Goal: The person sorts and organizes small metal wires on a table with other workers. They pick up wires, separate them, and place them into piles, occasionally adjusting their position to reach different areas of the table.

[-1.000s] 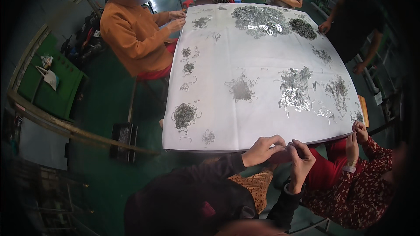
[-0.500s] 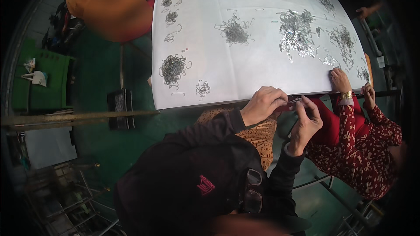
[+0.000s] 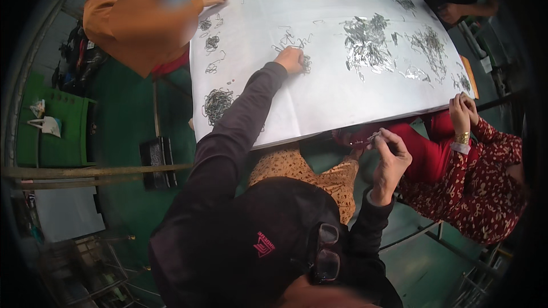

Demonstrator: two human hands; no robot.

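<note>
My left hand [image 3: 291, 60] reaches far over the white-covered table [image 3: 319, 100], its fingers bent down into the middle pile of bent wire hooks [image 3: 308, 64]. The hand covers part of that pile, and whatever its fingertips pinch is hidden. Off the near table edge, my right hand [image 3: 391, 157] is closed, pinching a small metal wire piece [image 3: 373, 138] between thumb and fingers. That piece is too small for its exact shape to show.
Wire-hook piles lie at left [image 3: 217, 106] and right [image 3: 429, 45], beside a heap of shiny metal pieces [image 3: 368, 43]. A co-worker in orange [image 3: 140, 25] reaches in at far left. Another in patterned red [image 3: 456, 177] sits close on my right; dark sleeves show at far right.
My left hand has left my right hand and stretched forward to the middle pile. My right hand stays near the table edge, holding the metal piece. The red-sleeved co-worker's hands have come together.
</note>
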